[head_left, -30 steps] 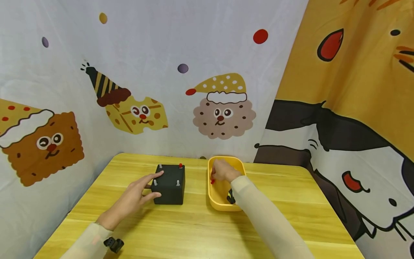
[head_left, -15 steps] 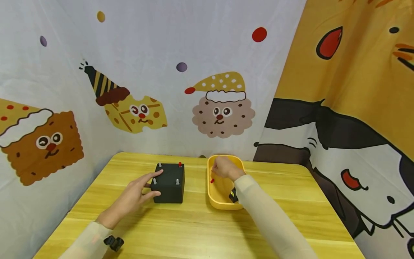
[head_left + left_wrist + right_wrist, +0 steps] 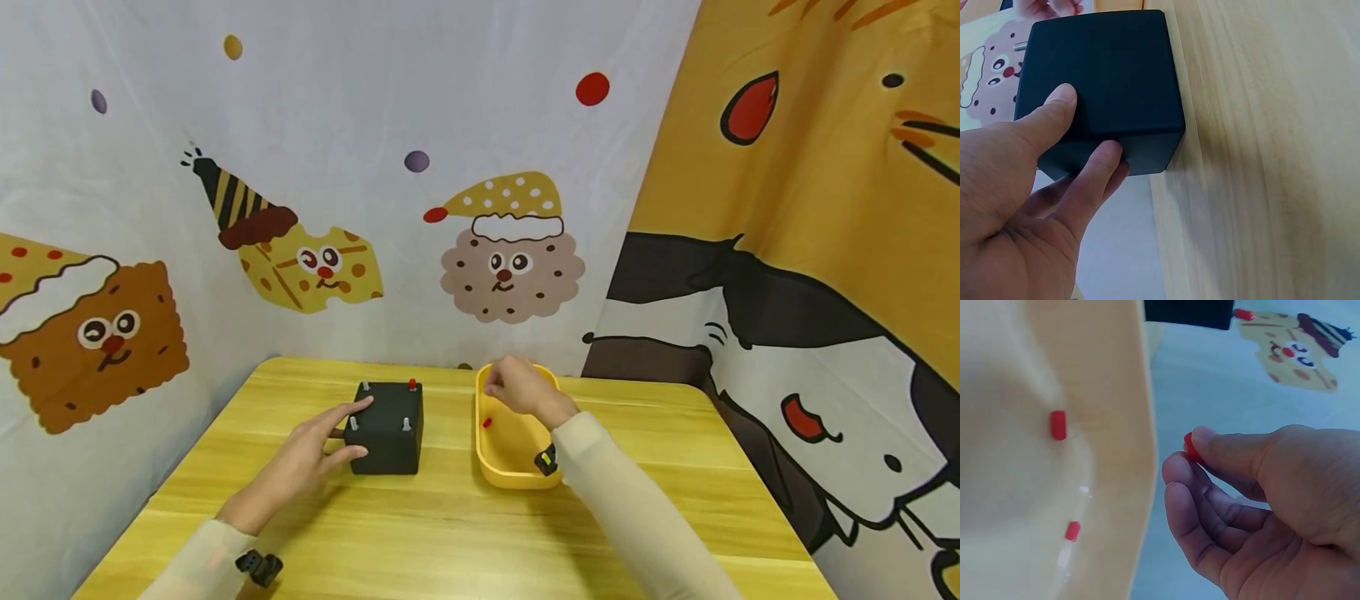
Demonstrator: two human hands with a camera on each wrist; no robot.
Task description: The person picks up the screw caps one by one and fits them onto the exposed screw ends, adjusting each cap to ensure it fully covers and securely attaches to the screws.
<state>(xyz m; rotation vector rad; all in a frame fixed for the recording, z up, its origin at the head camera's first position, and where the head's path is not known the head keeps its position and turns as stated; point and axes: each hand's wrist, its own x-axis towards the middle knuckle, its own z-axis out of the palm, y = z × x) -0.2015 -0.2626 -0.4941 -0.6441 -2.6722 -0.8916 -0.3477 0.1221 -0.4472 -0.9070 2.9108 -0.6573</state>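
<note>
On the table's left half stands a black box [image 3: 384, 429]. Three grey posts show at its top corners, and the back right corner carries a red cap [image 3: 412, 384]. My left hand [image 3: 296, 458] rests against the box's left side, its fingers spread and fairly straight; the thumb touches one face in the left wrist view. Between thumb and index finger my right hand [image 3: 1260, 494] pinches a small red cap [image 3: 1191, 448], just past the wall of the yellow tray [image 3: 517, 479] in the right wrist view. Two more red pieces, one [image 3: 1058, 425] and another [image 3: 1072, 530], lie inside the tray.
The wooden table [image 3: 442, 533] carries box and tray side by side, with a gap between them. Behind it hangs a printed cloth [image 3: 337, 108]. A small black device [image 3: 258, 568] sits at the left cuff, another [image 3: 547, 460] at the right wrist.
My right hand has risen from low in the tray to about its back rim, a red cap between its fingertips. My left hand stays at the box.
</note>
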